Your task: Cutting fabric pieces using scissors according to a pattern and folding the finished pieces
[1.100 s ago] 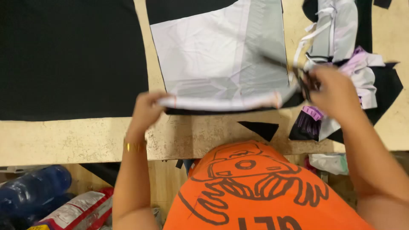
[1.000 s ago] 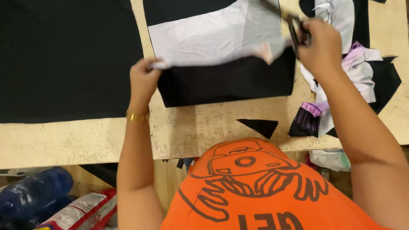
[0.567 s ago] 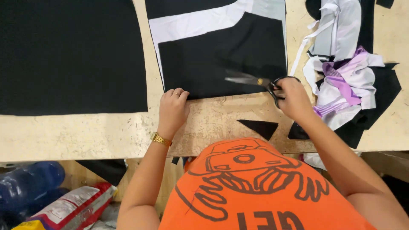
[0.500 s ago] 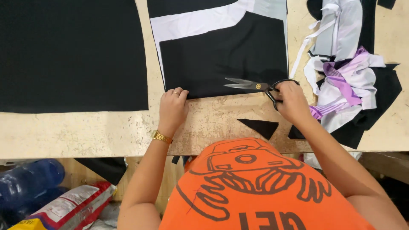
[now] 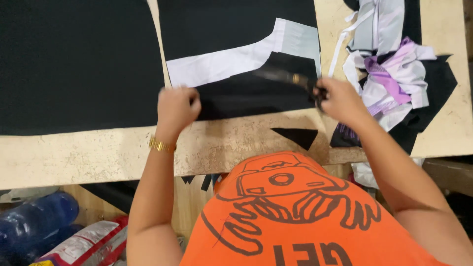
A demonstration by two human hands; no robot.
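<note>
1. Gripping scissors in right hand, blades (blurred) over black fabric panel, apparently mid-cut.
2. Left hand fingers curled, pinching the panel's near edge beside white pattern piece.
3. Triangular offcut already off; most of the panel looks uncut.
4. Worn wooden table; scrap pile right, bottles below.

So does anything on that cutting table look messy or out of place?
Mostly tidy. The odd spots: a crumpled heap of white, purple and black scraps by the right hand, and a stray black triangular offcut lying alone near the table edge.
</note>
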